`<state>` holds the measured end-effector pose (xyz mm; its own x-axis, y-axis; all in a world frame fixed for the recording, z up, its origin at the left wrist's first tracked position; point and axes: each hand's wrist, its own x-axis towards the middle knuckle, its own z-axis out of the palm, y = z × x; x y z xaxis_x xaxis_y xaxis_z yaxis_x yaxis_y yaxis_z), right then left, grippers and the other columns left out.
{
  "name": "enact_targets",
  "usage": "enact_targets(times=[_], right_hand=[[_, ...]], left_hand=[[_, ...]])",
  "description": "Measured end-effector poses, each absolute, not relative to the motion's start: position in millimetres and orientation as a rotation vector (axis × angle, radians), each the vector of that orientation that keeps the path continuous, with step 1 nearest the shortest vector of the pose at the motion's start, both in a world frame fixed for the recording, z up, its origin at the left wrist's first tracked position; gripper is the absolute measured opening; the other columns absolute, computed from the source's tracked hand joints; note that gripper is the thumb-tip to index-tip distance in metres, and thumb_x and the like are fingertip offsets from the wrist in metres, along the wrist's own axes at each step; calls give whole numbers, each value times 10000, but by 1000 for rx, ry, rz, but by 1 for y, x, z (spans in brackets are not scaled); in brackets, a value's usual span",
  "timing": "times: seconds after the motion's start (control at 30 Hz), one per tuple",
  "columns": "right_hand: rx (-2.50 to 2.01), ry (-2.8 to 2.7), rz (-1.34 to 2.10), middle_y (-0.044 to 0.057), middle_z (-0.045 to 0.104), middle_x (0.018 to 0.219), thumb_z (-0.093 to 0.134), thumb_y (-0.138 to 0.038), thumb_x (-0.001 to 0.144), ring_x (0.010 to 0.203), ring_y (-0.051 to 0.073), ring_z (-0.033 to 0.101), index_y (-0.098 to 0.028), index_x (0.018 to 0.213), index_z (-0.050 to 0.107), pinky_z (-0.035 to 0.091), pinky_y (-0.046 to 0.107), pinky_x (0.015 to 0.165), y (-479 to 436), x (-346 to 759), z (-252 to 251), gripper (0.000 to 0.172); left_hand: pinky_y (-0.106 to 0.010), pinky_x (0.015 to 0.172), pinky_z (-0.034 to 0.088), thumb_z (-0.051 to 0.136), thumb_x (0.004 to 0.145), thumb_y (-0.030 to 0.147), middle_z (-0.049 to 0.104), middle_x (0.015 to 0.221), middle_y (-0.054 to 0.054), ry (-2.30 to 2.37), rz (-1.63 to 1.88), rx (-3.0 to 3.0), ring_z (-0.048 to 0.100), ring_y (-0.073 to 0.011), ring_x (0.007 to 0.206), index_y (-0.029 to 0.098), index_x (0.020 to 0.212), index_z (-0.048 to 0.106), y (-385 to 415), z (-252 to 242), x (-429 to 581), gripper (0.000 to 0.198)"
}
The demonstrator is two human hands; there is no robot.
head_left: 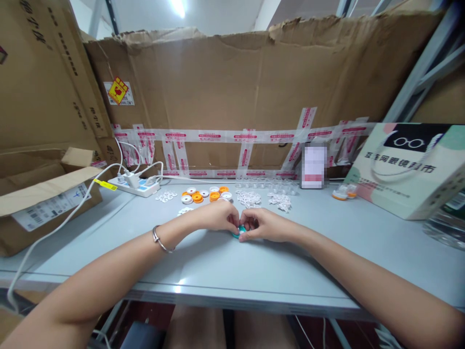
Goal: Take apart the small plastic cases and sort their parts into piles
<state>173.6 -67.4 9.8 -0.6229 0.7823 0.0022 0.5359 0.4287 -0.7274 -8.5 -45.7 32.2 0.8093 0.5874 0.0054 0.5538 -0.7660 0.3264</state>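
Note:
Low over the middle of the grey table, my left hand point(222, 216) and my right hand point(264, 224) meet at a small round teal and white plastic part point(240, 232). The fingers of both hands are closed on it from either side, and they cover much of it. Beyond my left hand lie several orange and white round caps point(197, 198), some of them stacked. Small white plastic pieces are heaped behind my right hand, one pile point(248, 198) to the left and another point(280, 202) to the right. A metal bracelet point(157, 239) circles my left wrist.
A row of clear cups point(267, 184) runs along the back, beside a propped phone point(313, 167). At left are a power strip point(135, 184) with cables and an opened carton point(51, 203). A paper bag point(403, 169) and a clear bottle point(448, 220) stand right.

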Motion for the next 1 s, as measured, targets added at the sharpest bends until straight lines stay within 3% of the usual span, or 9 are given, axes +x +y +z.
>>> enact_targets(times=[0.33,0.63,0.87,1.0], right_hand=[[-1122,-2344,994,-39,483,623,679,-393,619,564,90,418,-157,756,568,318,207,501,-65,171,7,294],[-1112,-2321,1017,-32,492,659,680,-352,629,603,97,445,-164,795,560,355,216,545,-68,174,7,278],[-1142,-2304,1040,-31,489,684,688,-360,617,629,104,454,-176,796,541,371,224,558,-67,175,6,296],[-1149,-2308,1032,-29,490,689,687,-363,620,633,107,456,-178,800,546,374,229,566,-66,175,5,295]], left_hand=[[-211,433,239,613,661,206,589,492,-12,917,111,2985,419,-84,427,146,533,639,-60,36,-3,144],[-182,501,313,550,641,136,620,590,8,1025,164,2825,487,-82,523,143,632,652,-48,62,-23,103],[-209,400,234,550,508,144,542,447,17,1456,-281,2662,407,-90,403,154,475,605,-23,73,-64,64],[-206,390,230,592,504,200,547,440,6,1489,-412,2615,408,-93,394,157,454,597,-21,72,-69,66]])
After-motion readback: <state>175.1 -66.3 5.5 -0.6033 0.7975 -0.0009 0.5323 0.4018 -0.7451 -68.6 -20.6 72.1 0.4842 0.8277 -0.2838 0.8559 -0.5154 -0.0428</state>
